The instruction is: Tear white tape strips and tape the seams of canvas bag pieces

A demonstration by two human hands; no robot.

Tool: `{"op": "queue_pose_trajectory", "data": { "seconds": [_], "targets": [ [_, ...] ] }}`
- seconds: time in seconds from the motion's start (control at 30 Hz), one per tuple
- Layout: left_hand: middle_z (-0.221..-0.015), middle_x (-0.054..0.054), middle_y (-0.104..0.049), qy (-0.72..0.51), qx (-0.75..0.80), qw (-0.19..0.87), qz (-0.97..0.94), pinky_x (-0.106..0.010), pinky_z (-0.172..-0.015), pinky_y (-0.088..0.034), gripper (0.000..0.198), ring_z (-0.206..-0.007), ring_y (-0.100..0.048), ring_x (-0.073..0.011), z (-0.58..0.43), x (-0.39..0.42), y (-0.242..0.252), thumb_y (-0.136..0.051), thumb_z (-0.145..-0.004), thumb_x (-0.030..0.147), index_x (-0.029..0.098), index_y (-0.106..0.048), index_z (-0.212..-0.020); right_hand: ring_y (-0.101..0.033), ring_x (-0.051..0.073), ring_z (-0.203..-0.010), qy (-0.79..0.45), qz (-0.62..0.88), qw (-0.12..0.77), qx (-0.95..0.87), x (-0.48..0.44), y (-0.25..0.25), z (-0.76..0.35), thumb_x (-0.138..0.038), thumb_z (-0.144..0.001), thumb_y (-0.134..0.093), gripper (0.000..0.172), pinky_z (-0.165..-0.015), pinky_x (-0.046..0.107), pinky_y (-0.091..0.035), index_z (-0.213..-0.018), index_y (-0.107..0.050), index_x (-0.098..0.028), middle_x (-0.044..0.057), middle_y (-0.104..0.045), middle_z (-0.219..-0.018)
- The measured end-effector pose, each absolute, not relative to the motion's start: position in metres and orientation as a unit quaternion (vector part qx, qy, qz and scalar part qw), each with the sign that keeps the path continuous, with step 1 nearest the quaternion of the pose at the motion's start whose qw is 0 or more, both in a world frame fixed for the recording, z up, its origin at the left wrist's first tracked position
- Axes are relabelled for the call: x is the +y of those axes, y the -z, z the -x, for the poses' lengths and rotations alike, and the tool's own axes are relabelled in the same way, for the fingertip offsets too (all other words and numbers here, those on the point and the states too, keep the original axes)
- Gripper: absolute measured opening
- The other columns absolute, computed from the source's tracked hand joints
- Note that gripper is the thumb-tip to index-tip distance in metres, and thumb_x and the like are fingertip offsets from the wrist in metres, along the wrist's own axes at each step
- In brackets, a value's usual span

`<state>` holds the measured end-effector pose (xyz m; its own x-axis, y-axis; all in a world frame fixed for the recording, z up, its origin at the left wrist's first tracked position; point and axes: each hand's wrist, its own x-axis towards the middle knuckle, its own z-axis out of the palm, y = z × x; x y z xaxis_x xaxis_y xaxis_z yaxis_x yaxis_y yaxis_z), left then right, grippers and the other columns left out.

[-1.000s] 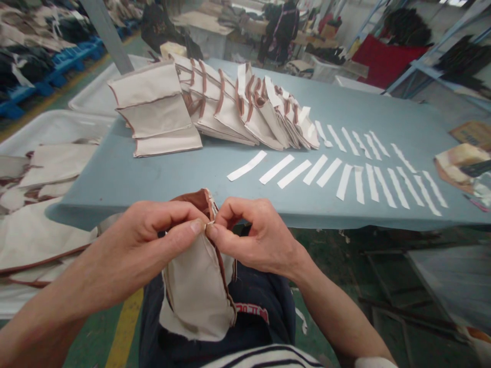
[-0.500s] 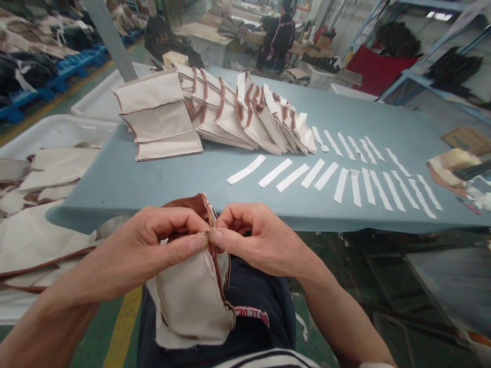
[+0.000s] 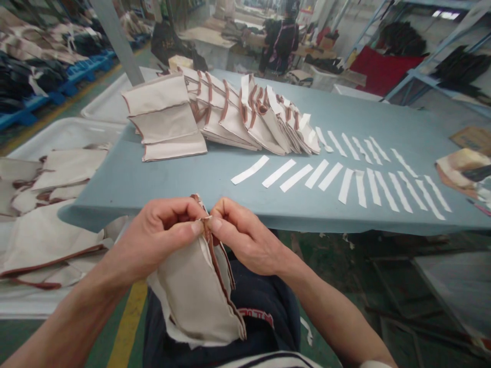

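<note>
A beige fabric piece (image 3: 199, 291) with brown bound edges hangs over my lap, just in front of the table edge. At its top edge, my left hand (image 3: 169, 225) pinches the cloth between thumb and curled fingers. Right beside it, my right hand (image 3: 245, 235) grips the same edge, the two thumb tips nearly touching. What lies under the fingertips is too small to make out. Beyond my hands, two rows of white strips (image 3: 279, 173) lie on the blue-covered table (image 3: 184, 179).
Overlapping beige pieces with brown edging (image 3: 169, 117) are heaped at the table's back left. White tubs (image 3: 76, 125) of similar pieces stand on the left. A yellowish block (image 3: 466, 161) sits at the table's right end. A person (image 3: 282, 41) is in the background.
Both hands have shifted slightly up and left, keeping their grip on the top edge. The fabric's lower end has swung a little to the right. The camera view has moved slightly.
</note>
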<state>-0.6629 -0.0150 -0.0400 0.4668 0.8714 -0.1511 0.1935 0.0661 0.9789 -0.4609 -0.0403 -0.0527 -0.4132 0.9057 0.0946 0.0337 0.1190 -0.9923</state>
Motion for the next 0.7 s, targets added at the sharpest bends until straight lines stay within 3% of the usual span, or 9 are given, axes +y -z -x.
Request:
{"op": "queue_pose_trajectory", "data": {
  "seconds": [0.17,0.4,0.57,0.7],
  "targets": [
    [-0.067,0.005,-0.068,-0.309,0.433,0.574,-0.622,-0.018,-0.057,-0.046,0.019,-0.056,-0.055,-0.0102,0.665,-0.006,0.034,-0.072,-0.086,0.035,0.019,-0.071,-0.077,-0.057,0.014,-0.077,-0.536,0.384,0.411,-0.629,-0.037,0.052,0.461,-0.031,-0.100,-0.053,0.009,-0.074,0.029,-0.047,-0.099,-0.055,-0.023,-0.003,-0.060,-0.084],
    [-0.078,0.000,-0.076,-0.307,0.439,0.431,-0.726,-0.020,-0.061,-0.047,0.019,-0.067,-0.062,-0.0135,0.661,-0.016,0.018,-0.066,-0.090,0.031,0.018,-0.076,-0.082,-0.062,0.016,-0.075,-0.467,0.490,0.395,-0.621,-0.048,0.052,0.471,-0.041,-0.087,-0.071,0.021,-0.073,0.031,-0.048,-0.087,-0.062,-0.022,-0.002,-0.067,-0.081],
    [-0.079,0.001,-0.076,-0.300,0.473,0.397,-0.727,-0.023,-0.063,-0.046,0.019,-0.069,-0.063,-0.0154,0.669,-0.023,0.035,-0.066,-0.091,0.033,0.020,-0.076,-0.083,-0.063,0.015,-0.076,-0.505,0.502,0.396,-0.580,-0.049,0.069,0.483,-0.036,-0.087,-0.070,0.016,-0.074,0.030,-0.048,-0.091,-0.063,-0.023,-0.003,-0.069,-0.082],
    [-0.081,0.000,-0.077,-0.270,0.493,0.400,-0.724,-0.024,-0.065,-0.047,0.020,-0.071,-0.064,-0.0170,0.677,-0.024,0.048,-0.064,-0.092,0.035,0.021,-0.077,-0.085,-0.057,0.013,-0.069,-0.572,0.486,0.367,-0.549,-0.047,0.081,0.489,-0.032,-0.086,-0.072,0.015,-0.065,0.025,-0.043,-0.084,-0.060,-0.023,-0.005,-0.064,-0.074]
  ]
}}
